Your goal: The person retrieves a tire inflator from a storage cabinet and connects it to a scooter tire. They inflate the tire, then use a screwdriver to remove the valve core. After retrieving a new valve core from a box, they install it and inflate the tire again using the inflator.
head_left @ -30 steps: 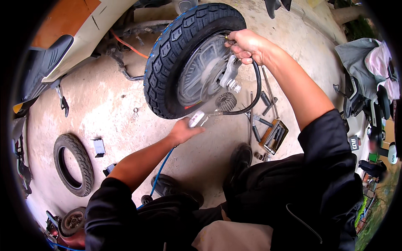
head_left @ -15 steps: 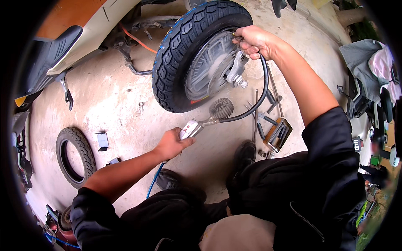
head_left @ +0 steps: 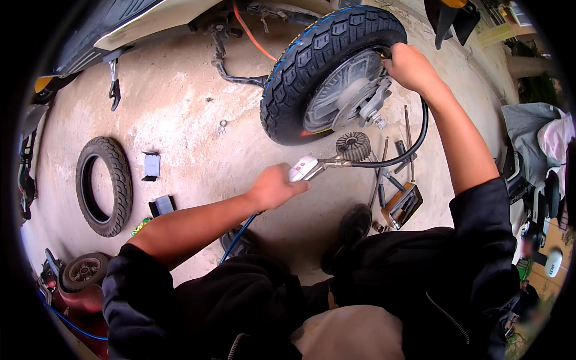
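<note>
Two bare hands at one wheel (head_left: 342, 111), upper centre, on its tread and tilted, hub face in view. Lower left of the wheel, the left hand (head_left: 277, 187), fingers clamped round a white-and-metal air handpiece (head_left: 302, 168), with a blue hose (head_left: 239, 234) below the wrist. Upper right, the right hand (head_left: 413, 69), fingers curled together on the end of a black hose (head_left: 384, 163) at the wheel's edge, fingertips mostly hidden. Between the hands, that same hose in a loose curve from handpiece to wheel.

Done, to judge by the look of things: knobbly tyre (head_left: 300, 75) fitted round its hub (head_left: 354, 90) on the visible side, black hose joined to the handpiece and brought up to the wheel. Probably partway through filling with air. Impossible to tell: firm seating of the hose end, any air passing, pressure inside. Left, most likely: rest of the filling, then freeing of the hose.

Containers: beside the right shoe (head_left: 354, 223), on the concrete floor (head_left: 192, 162), one small open tool tray (head_left: 398, 200), dark items inside too small to name. Near it, loose, a long metal bar (head_left: 408, 127) and dark-handled pliers (head_left: 394, 182). Far left, beside a second tyre (head_left: 122, 180), a small grey-blue box (head_left: 152, 165) and a similar dark-edged box (head_left: 162, 206), contents of both unclear.
</note>
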A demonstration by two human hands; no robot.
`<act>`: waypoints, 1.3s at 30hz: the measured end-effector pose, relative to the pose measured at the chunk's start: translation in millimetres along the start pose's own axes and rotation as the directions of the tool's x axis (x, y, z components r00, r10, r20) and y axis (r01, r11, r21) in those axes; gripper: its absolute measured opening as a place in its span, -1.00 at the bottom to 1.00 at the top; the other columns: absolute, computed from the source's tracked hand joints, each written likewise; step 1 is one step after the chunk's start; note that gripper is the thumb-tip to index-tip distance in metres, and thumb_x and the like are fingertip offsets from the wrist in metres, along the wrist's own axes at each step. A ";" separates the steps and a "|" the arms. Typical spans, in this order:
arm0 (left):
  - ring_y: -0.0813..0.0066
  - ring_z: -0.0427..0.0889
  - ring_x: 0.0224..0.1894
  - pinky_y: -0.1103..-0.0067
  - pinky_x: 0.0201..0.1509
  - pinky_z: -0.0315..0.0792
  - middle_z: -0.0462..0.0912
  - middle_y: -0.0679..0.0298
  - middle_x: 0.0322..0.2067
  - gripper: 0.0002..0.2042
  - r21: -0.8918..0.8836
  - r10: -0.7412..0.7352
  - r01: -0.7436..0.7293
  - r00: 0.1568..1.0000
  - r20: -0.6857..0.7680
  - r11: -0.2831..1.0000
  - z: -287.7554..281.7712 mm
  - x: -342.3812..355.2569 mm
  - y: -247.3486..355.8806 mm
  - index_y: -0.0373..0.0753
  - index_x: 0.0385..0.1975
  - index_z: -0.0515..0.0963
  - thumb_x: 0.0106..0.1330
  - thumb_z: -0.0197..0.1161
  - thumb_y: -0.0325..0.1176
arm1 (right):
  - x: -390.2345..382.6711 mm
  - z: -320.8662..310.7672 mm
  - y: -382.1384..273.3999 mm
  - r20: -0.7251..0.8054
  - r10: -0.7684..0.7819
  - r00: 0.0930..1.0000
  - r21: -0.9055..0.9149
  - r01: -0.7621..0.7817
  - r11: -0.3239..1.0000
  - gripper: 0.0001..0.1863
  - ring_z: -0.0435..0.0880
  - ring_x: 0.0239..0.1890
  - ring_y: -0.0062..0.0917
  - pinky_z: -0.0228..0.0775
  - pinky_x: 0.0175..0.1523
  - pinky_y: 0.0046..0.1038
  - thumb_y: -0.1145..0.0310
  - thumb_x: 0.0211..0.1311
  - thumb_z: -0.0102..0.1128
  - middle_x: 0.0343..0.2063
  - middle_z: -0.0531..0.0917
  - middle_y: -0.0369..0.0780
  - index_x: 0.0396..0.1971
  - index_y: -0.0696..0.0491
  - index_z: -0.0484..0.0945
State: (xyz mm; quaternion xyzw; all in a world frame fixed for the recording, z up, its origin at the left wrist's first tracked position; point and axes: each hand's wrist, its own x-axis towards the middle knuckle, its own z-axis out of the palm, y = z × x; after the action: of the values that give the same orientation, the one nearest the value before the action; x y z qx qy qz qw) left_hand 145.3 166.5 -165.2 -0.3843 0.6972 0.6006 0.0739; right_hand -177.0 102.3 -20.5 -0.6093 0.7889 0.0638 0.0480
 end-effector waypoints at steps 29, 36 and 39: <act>0.10 0.65 -0.34 0.37 -0.19 0.49 0.62 -0.12 -0.41 -0.21 0.106 0.062 -0.066 0.997 0.042 0.992 -18.5 -3.0 26.7 -0.51 -0.27 0.50 -0.10 0.36 0.29 | -30.0 -51.5 10.8 -0.055 -0.002 0.998 0.040 0.005 0.999 -0.72 0.64 -0.28 -0.05 0.47 -0.12 -0.20 0.31 0.14 0.16 -0.40 0.64 0.10 -0.34 0.26 0.63; 0.26 0.68 -0.30 0.42 -0.13 0.51 0.67 -0.05 -0.41 -0.55 0.278 -0.007 -0.037 0.987 0.158 0.960 -57.9 -5.4 -76.1 -0.40 -0.33 0.61 -0.10 0.51 -0.16 | -120.5 60.9 14.4 0.648 -0.164 0.744 0.721 -0.529 0.449 -0.65 0.68 -0.47 -0.37 0.52 -0.46 -0.37 0.36 0.21 0.09 -0.47 0.60 -0.06 -0.13 0.32 0.41; 0.40 0.48 -0.53 0.40 -0.41 0.43 0.64 0.12 -0.53 -0.66 0.518 -0.080 -0.082 0.956 0.283 0.852 -74.6 -17.7 -127.2 -0.40 -0.35 0.54 0.08 0.40 -0.22 | -195.5 185.3 23.6 0.796 -0.209 0.569 0.594 -0.799 0.089 -0.67 0.67 -0.26 -0.23 0.62 -0.19 -0.15 0.34 0.22 0.13 -0.28 0.62 -0.01 -0.14 0.29 0.47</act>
State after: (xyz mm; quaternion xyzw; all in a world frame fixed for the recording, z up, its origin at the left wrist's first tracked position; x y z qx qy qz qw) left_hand 263.8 109.9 -234.5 -0.2555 0.8156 0.4382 0.2783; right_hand -150.7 324.4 -172.4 -0.1346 0.6558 -0.2044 0.7142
